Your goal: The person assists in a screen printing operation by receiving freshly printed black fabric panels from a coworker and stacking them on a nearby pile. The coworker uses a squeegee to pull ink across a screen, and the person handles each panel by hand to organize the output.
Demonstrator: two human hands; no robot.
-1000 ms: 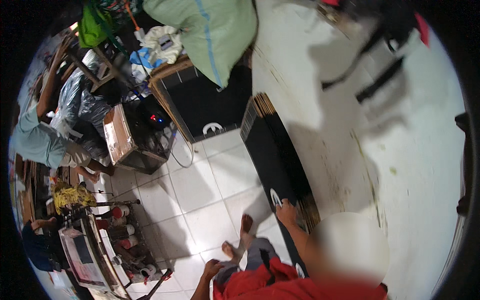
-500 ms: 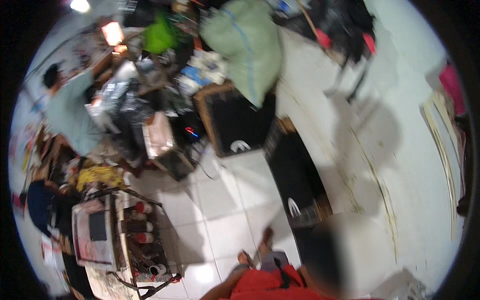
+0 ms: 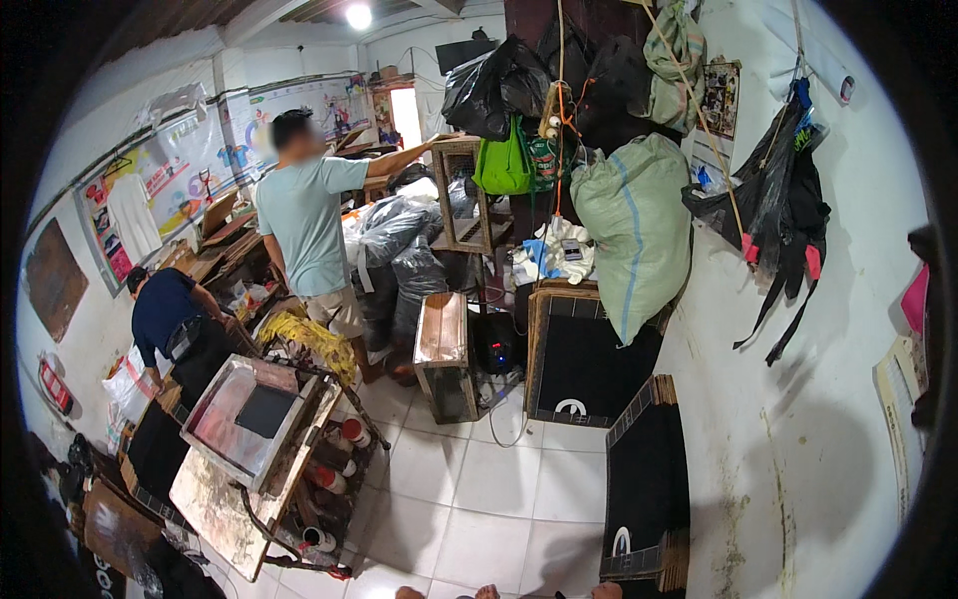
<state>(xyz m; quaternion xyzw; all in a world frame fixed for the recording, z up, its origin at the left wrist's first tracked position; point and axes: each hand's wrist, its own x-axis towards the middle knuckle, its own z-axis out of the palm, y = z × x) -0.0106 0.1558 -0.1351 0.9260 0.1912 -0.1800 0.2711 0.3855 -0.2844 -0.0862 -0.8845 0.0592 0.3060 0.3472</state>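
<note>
At the lower edge, only slivers of skin show of what look like my left hand [image 3: 409, 593] and my right hand [image 3: 606, 591]; their fingers are hidden. Between them the toes of my foot [image 3: 486, 592] peek in. Nearest the right sliver stands a stack of boards [image 3: 647, 489] with black cloth on top and a white mark. Left of me is a worn cart [image 3: 215, 509], bearing a screen-printing frame [image 3: 244, 407] with a dark rectangle in it. I see nothing held.
A second black-topped board stack [image 3: 594, 364] lies beneath a pale green sack [image 3: 634, 230]. A wooden box [image 3: 444, 354] stands on the tiled floor [image 3: 484, 509]. One person [image 3: 309, 225] in a light shirt reaches toward a wooden rack [image 3: 461, 195]; another person [image 3: 175, 314] bends over at the left.
My view has tilted up, bringing the far wall and both people fully into sight. My red shirt and legs have dropped out below. The light-shirted person's arm still stretches toward the rack.
</note>
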